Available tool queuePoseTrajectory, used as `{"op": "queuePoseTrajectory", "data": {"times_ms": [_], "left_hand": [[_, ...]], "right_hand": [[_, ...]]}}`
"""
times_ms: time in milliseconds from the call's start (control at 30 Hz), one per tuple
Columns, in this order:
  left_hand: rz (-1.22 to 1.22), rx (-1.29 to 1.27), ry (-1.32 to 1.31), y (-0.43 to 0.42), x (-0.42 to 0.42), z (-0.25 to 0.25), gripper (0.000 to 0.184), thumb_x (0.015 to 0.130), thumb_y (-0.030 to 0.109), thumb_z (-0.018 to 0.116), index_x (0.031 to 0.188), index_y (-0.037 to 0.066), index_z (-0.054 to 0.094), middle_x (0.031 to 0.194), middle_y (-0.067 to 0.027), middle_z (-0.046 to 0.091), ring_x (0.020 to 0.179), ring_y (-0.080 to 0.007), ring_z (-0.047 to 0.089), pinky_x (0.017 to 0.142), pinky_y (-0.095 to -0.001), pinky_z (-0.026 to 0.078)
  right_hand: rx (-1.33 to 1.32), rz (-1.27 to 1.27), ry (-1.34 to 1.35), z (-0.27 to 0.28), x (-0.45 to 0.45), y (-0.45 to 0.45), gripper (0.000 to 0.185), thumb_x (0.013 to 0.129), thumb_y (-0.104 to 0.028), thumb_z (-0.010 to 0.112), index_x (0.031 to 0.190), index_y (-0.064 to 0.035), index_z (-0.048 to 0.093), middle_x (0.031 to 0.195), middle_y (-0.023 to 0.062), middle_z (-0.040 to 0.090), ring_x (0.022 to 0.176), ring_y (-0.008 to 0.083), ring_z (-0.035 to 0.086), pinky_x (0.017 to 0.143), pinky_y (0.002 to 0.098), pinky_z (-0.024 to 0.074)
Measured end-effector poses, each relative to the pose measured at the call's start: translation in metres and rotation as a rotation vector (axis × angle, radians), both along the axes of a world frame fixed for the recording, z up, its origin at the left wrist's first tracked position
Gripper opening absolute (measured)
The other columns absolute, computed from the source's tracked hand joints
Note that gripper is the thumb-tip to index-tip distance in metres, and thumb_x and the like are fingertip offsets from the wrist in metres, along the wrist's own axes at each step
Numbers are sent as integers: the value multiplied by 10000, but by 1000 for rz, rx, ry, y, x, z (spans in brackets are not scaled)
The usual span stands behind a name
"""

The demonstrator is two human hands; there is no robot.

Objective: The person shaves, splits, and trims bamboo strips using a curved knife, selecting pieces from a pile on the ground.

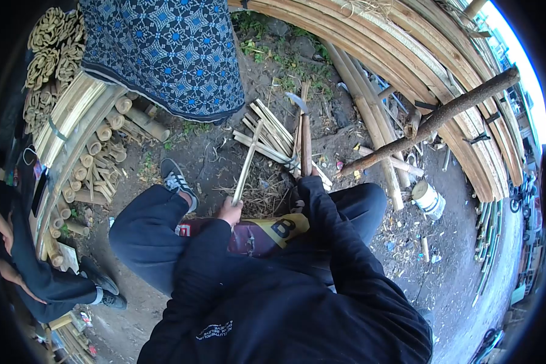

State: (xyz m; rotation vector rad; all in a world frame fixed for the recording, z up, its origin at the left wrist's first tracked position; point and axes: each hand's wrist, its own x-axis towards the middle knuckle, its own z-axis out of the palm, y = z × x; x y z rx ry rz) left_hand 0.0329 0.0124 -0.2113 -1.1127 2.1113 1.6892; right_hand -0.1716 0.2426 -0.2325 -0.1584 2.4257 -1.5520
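Observation:
My left hand [229, 212] is closed around the lower end of a pale bamboo strip [247, 162], which points up and away from my lap. My right hand [311, 179], partly hidden by its dark sleeve, grips the long wooden handle of a curved-blade knife [306, 142]. The knife's blade bends to the left at the far end, apart from the strip. Just beyond my hands, a loose pile of split bamboo strips [274, 126] lies on the ground. Across my lap is a dark red and yellow printed cloth [258, 236].
A blue patterned cloth [170, 54] hangs ahead. Stacked bamboo poles [103, 130] stand at left, beside a seated person [48, 279]. Long wooden slats [370, 36] curve along the right, with a rough branch [443, 115] across them. A white bucket [426, 197] is at right.

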Motion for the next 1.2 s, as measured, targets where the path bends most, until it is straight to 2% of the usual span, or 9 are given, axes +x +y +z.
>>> {"op": "queuePoseTrajectory", "data": {"times_ms": [300, 433, 600, 700, 767, 867, 1000, 1067, 1200], "left_hand": [[-4, -78, -7, -1, 1, -17, 194, 926, 219, 533, 987, 38, 497, 626, -43, 512, 453, -141, 494, 421, -322, 413], [-23, -62, -134, 9, 5, -7, 400, 871, 321, 543, 1158, 53, 467, 1051, -281, 614, 1012, -451, 586, 872, -496, 460], [13, 36, -64, 25, -3, -24, 390, 858, 320, 548, 1134, 58, 460, 1083, -297, 594, 1019, -474, 565, 877, -501, 456], [66, -35, 72, 43, -3, -45, 228, 903, 234, 575, 1010, 64, 467, 728, -109, 589, 516, -239, 579, 507, -391, 467], [162, 284, 126, 56, 5, -76, 330, 883, 246, 564, 1067, -13, 475, 956, -233, 580, 872, -373, 587, 779, -433, 454], [198, 436, 70, 59, 9, -82, 229, 918, 209, 546, 1051, 32, 488, 838, -130, 591, 725, -261, 610, 618, -391, 485], [337, 806, -164, 14, -41, 2, 182, 931, 113, 497, 1106, 85, 455, 729, -44, 495, 460, -141, 504, 363, -270, 415], [453, 820, -157, 15, -40, -7, 236, 925, 125, 503, 1151, 95, 439, 728, -36, 478, 447, -141, 488, 365, -283, 431], [424, 802, -328, 33, -48, -5, 253, 924, 152, 502, 1167, 103, 450, 751, -37, 481, 460, -135, 481, 366, -276, 426]], "right_hand": [[91, 114, -252, 7, 2, 1, 497, 791, -151, 655, 1238, -36, 472, 848, 101, 628, 758, 197, 611, 671, 329, 487], [152, 143, -494, 16, 5, 10, 465, 799, -174, 674, 1205, -33, 495, 832, 89, 619, 732, 187, 600, 646, 325, 483], [60, -30, -638, 17, 31, 26, 409, 809, -221, 699, 1131, -36, 527, 792, 68, 596, 679, 168, 574, 593, 319, 467], [-83, -156, -703, 26, 63, 32, 322, 821, -311, 710, 969, -75, 550, 691, 24, 531, 562, 130, 503, 480, 303, 415], [-38, -216, -814, 102, 75, -4, 281, 836, -357, 685, 893, -125, 536, 638, -7, 486, 513, 115, 458, 440, 293, 382], [49, -251, -891, 122, 88, -5, 352, 875, -410, 629, 991, -90, 540, 686, -9, 503, 519, 115, 479, 436, 282, 398], [110, -226, -1062, 128, 48, -9, 362, 885, -370, 624, 1061, -70, 522, 696, 0, 513, 540, 128, 526, 455, 295, 454], [582, 102, -1063, 136, 19, -12, 380, 876, -333, 637, 1114, -68, 506, 738, 26, 539, 596, 137, 571, 494, 314, 489], [567, 120, -1024, 138, 15, 5, 449, 842, -283, 685, 1182, -73, 481, 812, 59, 572, 684, 150, 605, 540, 339, 518]]}}
